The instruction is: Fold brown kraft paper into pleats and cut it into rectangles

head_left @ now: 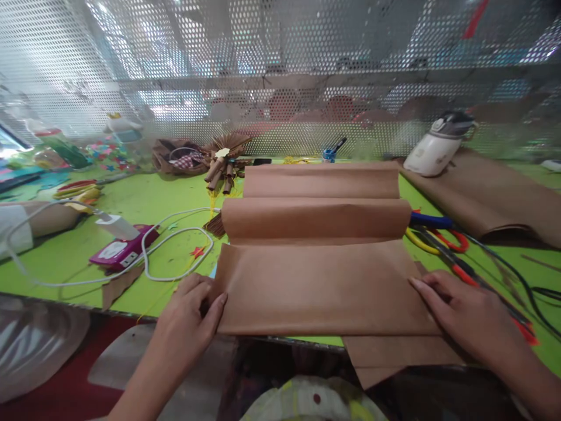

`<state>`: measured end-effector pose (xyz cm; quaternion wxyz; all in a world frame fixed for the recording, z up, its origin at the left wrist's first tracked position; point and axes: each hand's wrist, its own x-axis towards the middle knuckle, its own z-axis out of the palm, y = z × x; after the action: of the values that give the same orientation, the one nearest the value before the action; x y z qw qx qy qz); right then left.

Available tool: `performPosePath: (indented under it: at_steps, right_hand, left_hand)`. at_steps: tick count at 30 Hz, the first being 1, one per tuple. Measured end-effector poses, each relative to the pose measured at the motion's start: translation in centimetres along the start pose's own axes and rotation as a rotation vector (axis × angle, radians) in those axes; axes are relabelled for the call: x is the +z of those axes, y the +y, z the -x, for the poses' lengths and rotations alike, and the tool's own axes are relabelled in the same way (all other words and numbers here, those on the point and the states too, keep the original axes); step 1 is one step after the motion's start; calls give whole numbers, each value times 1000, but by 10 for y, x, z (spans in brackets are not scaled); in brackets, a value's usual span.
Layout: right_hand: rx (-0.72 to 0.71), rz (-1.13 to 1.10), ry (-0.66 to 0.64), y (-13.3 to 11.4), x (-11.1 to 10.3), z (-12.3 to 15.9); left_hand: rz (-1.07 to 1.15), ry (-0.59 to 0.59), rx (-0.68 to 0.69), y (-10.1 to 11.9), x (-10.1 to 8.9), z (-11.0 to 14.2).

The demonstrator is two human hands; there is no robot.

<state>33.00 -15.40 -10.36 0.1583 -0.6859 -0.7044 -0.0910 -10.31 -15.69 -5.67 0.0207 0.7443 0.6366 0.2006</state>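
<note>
A long sheet of brown kraft paper [315, 286] lies in front of me on the green table [109, 199]. Its near part is flat, its middle bulges up in a rounded fold, and its far end rests beyond that. My left hand [188, 313] pinches the near part's left edge, thumb on top. At the right edge my right hand [460, 313] pinches it the same way. Under the near edge, another brown paper piece [394, 354] sticks out over the table's front edge.
Right: scissors [458, 241], a cable, and a white bottle [438, 143] on more brown paper [495, 193]. Left: a purple power strip [123, 248] with a white charger and looping cord. Behind: a bundle of paper rolls [221, 172]. Another person's arm [52, 219] rests far left.
</note>
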Motion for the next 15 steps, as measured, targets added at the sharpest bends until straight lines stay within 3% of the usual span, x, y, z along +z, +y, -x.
performPosePath:
  at_steps: [7,15]
  right_hand:
    - [39,-72,17,3,2,5]
    - [94,-172,30,3,3,4]
  left_hand:
    - [14,-74,-38,2,-2,0]
    - [11,-43,-77,6,2,5]
